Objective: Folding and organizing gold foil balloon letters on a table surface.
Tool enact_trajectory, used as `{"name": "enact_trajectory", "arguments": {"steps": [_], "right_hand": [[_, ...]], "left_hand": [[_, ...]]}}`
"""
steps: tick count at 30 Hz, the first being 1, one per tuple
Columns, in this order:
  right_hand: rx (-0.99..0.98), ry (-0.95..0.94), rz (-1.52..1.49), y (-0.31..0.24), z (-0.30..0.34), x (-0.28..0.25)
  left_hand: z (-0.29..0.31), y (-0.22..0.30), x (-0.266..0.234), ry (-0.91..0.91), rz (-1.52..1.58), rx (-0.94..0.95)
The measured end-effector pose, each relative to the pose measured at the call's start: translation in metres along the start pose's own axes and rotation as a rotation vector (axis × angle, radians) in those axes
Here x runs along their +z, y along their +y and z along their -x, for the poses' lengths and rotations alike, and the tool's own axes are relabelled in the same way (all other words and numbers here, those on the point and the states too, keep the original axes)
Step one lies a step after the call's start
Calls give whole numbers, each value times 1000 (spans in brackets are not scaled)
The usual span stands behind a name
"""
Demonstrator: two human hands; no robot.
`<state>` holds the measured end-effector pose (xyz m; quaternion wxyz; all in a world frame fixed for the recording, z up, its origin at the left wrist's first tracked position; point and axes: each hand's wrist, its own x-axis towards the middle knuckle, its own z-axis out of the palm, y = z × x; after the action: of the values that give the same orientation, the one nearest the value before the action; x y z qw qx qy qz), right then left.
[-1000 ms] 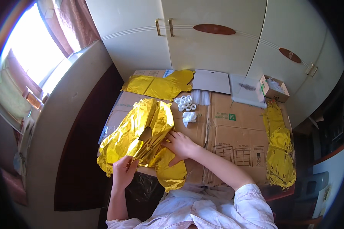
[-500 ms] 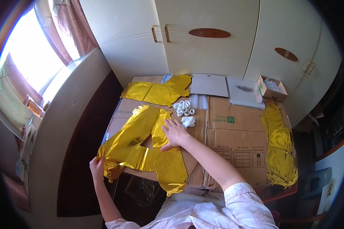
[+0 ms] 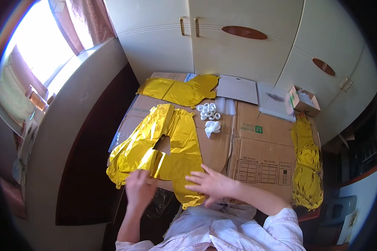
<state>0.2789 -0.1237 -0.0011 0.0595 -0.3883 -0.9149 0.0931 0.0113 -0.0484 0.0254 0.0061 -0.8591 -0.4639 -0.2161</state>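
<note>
A flat, uninflated gold foil balloon (image 3: 186,152), shaped like a letter A, lies across the near left of the cardboard. Its left leg is folded inward, with a crease running down to the crossbar. At the near edge of that fold is my left hand (image 3: 139,188); its fingers are smeared by motion, so any grip is unclear. Over the lower right leg, my right hand (image 3: 213,184) is open with fingers spread, its fingertips at the foil.
Flattened cardboard (image 3: 262,146) covers the table. Behind the balloon lie another gold foil balloon (image 3: 176,91), white tape rolls (image 3: 208,111), crumpled white tissue (image 3: 213,128) and a grey board (image 3: 237,89). At right are a small open box (image 3: 304,101) and a wrinkled gold balloon (image 3: 308,163).
My left hand has left the balloon's lower left corner and moved right to the crossbar. The left leg is now folded inward. My right hand has slid nearer, down the right leg.
</note>
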Motion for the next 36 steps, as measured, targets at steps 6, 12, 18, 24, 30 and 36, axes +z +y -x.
{"name": "enact_trajectory", "arguments": {"steps": [6,12,18,24,30,36], "right_hand": [[-129,371,121,-19,14,25],[-3,478,-136,-11,7,22],[20,499,-119,-11,-4,20],[85,633,-62,-16,-5,-11],[3,523,41,-16,2,7],[-113,443,11,-9,-3,27]], "left_hand": [[1,66,10,-368,292,447],[10,69,8,-525,389,368],[14,59,16,-420,459,292],[1,49,14,-371,746,-55],[-5,14,32,-517,1317,-423],[-29,-20,9,-250,1261,-523]]}}
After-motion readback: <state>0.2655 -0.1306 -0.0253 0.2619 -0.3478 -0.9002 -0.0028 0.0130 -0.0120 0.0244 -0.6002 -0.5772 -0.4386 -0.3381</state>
